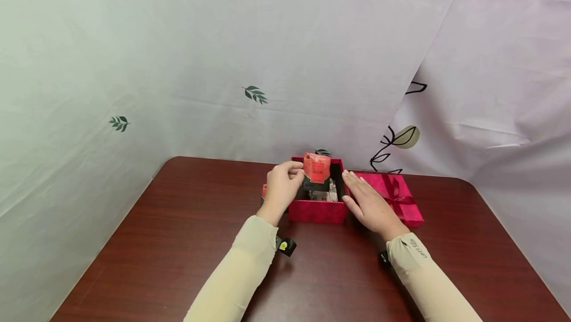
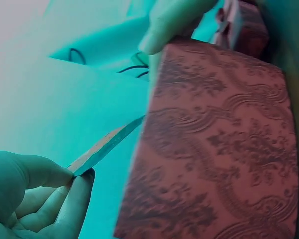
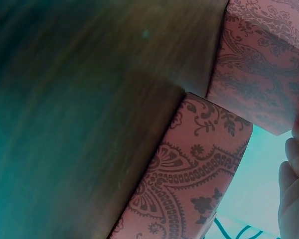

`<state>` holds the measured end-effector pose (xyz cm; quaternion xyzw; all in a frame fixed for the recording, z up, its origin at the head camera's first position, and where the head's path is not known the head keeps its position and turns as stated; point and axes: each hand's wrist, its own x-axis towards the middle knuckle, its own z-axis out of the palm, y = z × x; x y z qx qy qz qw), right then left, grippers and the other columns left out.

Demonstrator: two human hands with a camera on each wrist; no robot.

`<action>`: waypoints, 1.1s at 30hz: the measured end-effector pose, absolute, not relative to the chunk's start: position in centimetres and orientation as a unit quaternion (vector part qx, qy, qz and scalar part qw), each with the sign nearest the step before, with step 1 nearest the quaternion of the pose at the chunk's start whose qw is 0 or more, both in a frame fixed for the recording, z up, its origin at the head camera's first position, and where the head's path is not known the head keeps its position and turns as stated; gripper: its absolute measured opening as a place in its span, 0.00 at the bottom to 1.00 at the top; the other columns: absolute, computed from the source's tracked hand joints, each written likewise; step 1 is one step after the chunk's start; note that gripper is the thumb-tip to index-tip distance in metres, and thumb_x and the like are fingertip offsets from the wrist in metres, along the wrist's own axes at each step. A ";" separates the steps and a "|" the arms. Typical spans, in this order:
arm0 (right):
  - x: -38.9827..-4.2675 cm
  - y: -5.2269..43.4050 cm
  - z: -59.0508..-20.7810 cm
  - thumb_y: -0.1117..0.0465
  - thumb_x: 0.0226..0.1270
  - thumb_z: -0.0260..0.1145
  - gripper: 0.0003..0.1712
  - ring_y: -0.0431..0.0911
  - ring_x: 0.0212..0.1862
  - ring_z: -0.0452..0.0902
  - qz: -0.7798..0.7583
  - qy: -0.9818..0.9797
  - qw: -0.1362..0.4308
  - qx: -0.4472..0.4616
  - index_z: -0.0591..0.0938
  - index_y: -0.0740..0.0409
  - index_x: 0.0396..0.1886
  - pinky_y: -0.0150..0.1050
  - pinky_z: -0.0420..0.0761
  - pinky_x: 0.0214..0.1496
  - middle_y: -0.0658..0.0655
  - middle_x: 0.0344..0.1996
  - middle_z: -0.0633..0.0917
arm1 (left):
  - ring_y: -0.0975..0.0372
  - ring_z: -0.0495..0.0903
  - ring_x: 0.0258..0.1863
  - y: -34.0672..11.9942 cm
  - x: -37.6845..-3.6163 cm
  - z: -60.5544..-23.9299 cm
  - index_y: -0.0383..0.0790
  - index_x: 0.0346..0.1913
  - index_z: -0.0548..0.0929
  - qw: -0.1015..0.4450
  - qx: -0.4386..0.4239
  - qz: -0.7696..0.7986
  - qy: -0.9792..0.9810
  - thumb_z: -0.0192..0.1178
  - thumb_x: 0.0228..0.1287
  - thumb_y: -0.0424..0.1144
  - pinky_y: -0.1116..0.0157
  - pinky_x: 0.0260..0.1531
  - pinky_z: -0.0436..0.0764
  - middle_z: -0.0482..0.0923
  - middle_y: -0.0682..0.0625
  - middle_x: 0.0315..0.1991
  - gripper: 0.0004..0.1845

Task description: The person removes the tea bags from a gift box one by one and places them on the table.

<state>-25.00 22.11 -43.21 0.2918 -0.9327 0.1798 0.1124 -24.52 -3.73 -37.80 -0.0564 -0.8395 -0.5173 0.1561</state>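
Over the open red gift box (image 1: pixel 316 212), my left hand (image 1: pixel 282 187) pinches a small sachet (image 1: pixel 317 169), red-orange above and black below, by its left edge. In the left wrist view the left hand (image 2: pixel 40 194) has the sachet (image 2: pixel 102 149) between thumb and fingers, seen nearly edge-on beside the patterned box wall (image 2: pixel 214 144). With fingers straight, my right hand (image 1: pixel 372 207) rests on the box's right rim. A speckled packet (image 1: pixel 331 194) lies inside the box, partly covered by the sachet.
Right of the box lies its red lid (image 1: pixel 408 203) with a ribbon bow, partly under the right hand. Another red and dark packet (image 1: pixel 263 191) shows behind the left wrist. The brown table (image 1: pixel 321 272) meets a pale printed curtain (image 1: pixel 178 64) at the back.
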 end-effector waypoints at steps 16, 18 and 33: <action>-25.1 22.2 -43.4 0.54 0.75 0.61 0.38 0.57 0.79 0.52 0.177 -0.931 0.121 0.295 0.61 0.64 0.78 0.59 0.58 0.75 0.61 0.77 0.63 | 0.56 0.88 0.34 -9.1 -23.7 -37.5 0.33 0.54 0.86 0.125 -0.073 -0.595 -0.790 0.64 0.70 0.33 0.62 0.38 0.87 0.86 0.41 0.40 0.13; -25.1 22.2 -43.4 0.53 0.75 0.61 0.39 0.57 0.79 0.52 0.176 -0.932 0.118 0.294 0.62 0.64 0.78 0.59 0.58 0.75 0.61 0.77 0.63 | 0.58 0.88 0.34 -9.9 -23.7 -37.7 0.33 0.54 0.86 0.119 -0.074 -0.605 -0.784 0.63 0.70 0.32 0.63 0.38 0.87 0.86 0.40 0.40 0.13; -24.9 22.1 -43.1 0.53 0.75 0.62 0.39 0.57 0.79 0.52 0.178 -0.934 0.112 0.290 0.61 0.64 0.78 0.59 0.57 0.76 0.61 0.77 0.63 | 0.69 0.84 0.33 -14.1 -24.2 -40.4 0.28 0.56 0.84 0.090 -0.014 -0.642 -0.761 0.61 0.72 0.31 0.62 0.42 0.86 0.84 0.37 0.43 0.14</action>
